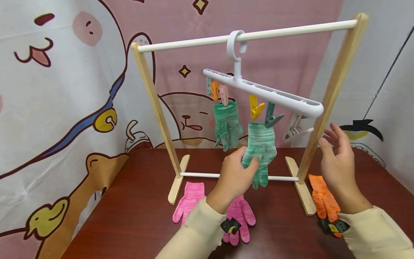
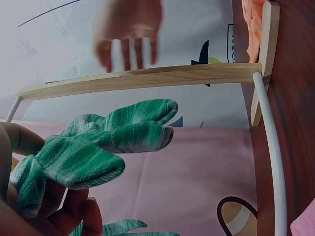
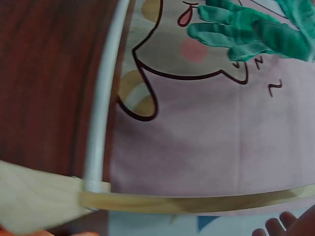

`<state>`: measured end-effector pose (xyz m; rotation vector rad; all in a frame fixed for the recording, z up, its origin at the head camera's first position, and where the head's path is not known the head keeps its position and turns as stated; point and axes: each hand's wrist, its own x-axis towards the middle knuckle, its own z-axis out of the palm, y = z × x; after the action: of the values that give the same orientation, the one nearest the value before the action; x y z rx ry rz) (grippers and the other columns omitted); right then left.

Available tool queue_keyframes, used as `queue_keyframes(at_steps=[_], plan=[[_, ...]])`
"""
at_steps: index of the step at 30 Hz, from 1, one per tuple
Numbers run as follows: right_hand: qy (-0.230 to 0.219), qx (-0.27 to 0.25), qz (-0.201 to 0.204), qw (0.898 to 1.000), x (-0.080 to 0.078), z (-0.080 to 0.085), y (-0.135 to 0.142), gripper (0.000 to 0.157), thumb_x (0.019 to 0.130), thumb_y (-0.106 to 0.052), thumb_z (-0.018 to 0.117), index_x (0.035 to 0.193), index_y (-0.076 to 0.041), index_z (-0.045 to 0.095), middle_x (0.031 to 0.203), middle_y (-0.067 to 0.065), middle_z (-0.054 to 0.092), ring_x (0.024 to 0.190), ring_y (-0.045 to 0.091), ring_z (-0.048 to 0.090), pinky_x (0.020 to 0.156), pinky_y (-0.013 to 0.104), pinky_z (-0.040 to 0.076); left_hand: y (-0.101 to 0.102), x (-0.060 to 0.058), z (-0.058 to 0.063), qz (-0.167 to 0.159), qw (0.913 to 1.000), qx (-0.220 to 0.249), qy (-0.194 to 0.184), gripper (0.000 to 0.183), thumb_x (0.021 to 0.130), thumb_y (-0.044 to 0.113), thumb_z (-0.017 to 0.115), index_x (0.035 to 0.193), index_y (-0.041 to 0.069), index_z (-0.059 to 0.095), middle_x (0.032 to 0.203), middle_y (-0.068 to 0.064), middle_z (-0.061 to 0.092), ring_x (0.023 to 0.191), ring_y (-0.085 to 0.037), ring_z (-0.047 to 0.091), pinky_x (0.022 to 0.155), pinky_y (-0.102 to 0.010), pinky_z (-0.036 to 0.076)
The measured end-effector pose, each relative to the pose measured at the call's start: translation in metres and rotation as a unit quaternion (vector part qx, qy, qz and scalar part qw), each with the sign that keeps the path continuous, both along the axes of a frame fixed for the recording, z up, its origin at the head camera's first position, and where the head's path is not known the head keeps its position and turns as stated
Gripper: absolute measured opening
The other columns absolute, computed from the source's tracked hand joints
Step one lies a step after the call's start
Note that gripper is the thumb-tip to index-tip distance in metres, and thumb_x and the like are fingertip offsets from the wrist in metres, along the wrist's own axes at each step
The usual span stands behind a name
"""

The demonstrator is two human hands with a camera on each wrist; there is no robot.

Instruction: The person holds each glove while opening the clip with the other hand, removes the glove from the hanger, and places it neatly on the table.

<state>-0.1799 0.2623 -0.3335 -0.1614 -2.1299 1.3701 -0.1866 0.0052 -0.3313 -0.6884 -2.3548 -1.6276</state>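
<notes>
My left hand (image 1: 234,172) pinches a green-and-white knit glove (image 1: 262,142) by its lower part, thumb in front. The glove's cuff points up, right below a yellow clothespin (image 1: 254,109) and beside a grey-green clothespin (image 1: 271,117). My right hand (image 1: 339,162) is raised by the right post, fingers loosely bent and nothing in them; the left wrist view shows this hand (image 2: 130,29) blurred, beyond the post. A second green glove (image 1: 226,124) hangs from a pink clothespin (image 1: 224,94) on the white hanger (image 1: 278,94).
The hanger hooks over the white top rod (image 1: 187,44) of a wooden rack (image 1: 336,75). Further clothespins, one orange (image 1: 214,90) and one white (image 1: 297,131), hang from it. Pink gloves (image 1: 239,216) and an orange glove (image 1: 323,198) lie on the brown table (image 1: 129,216). A cartoon-printed cloth (image 1: 275,14) stands behind.
</notes>
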Motion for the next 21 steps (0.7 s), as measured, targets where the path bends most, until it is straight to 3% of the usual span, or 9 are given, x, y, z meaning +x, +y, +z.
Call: queue_keyframes(at_steps=[4,8,9,12,15,21], plan=[[-0.039,0.003,0.043,0.998,-0.002,-0.018,0.006,0.053,0.108,-0.033,0.033,0.159,-0.030,0.020,0.163,0.010,0.030,0.142,0.021,0.036,0.122,0.051,0.022,0.002,-0.001,-0.002,-0.006,1.0000,0.001,-0.005,0.009,0.096,0.026,0.056,0.095,0.021,0.064,0.081,0.009,0.065,0.073,-0.003,0.060,0.066,-0.023,0.051],[-0.060,0.027,0.049,0.997,-0.004,-0.026,0.007,0.052,0.108,-0.033,0.033,0.159,-0.028,0.024,0.159,0.017,0.035,0.135,0.031,0.044,0.111,0.061,0.035,0.002,-0.001,-0.003,-0.004,1.0000,-0.002,-0.008,0.009,0.096,0.026,0.056,0.095,0.022,0.065,0.080,0.009,0.065,0.072,-0.003,0.060,0.066,-0.023,0.051],[-0.063,0.037,0.045,0.996,-0.004,-0.027,0.008,0.052,0.108,-0.033,0.033,0.159,-0.027,0.025,0.157,0.017,0.037,0.132,0.030,0.047,0.108,0.058,0.040,0.002,-0.001,-0.003,-0.004,1.0000,-0.004,-0.008,0.009,0.096,0.026,0.056,0.095,0.022,0.065,0.079,0.009,0.065,0.071,-0.004,0.060,0.066,-0.023,0.051],[-0.060,0.060,0.035,0.996,-0.005,-0.030,0.010,0.051,0.108,-0.031,0.035,0.158,-0.025,0.028,0.149,0.017,0.045,0.119,0.016,0.054,0.095,0.033,0.053,0.003,-0.001,-0.003,-0.003,1.0000,-0.006,-0.006,0.010,0.096,0.026,0.056,0.096,0.022,0.065,0.080,0.009,0.066,0.072,-0.003,0.060,0.067,-0.023,0.051],[-0.050,0.070,0.035,0.996,-0.007,-0.033,0.013,0.051,0.107,-0.029,0.038,0.157,-0.020,0.031,0.139,0.017,0.048,0.108,-0.001,0.051,0.079,0.010,0.047,0.003,-0.001,-0.003,-0.006,0.9999,-0.005,-0.006,0.010,0.097,0.026,0.056,0.098,0.022,0.066,0.081,0.009,0.067,0.073,-0.003,0.060,0.067,-0.022,0.051],[-0.038,0.069,0.032,0.996,-0.009,-0.036,0.016,0.051,0.106,-0.029,0.042,0.154,-0.012,0.038,0.127,0.012,0.053,0.098,-0.012,0.048,0.074,0.005,0.044,0.006,0.000,-0.006,-0.030,0.9991,-0.013,-0.027,0.009,0.098,0.027,0.057,0.097,0.022,0.064,0.071,0.009,0.061,0.062,-0.003,0.056,0.061,-0.021,0.048]])
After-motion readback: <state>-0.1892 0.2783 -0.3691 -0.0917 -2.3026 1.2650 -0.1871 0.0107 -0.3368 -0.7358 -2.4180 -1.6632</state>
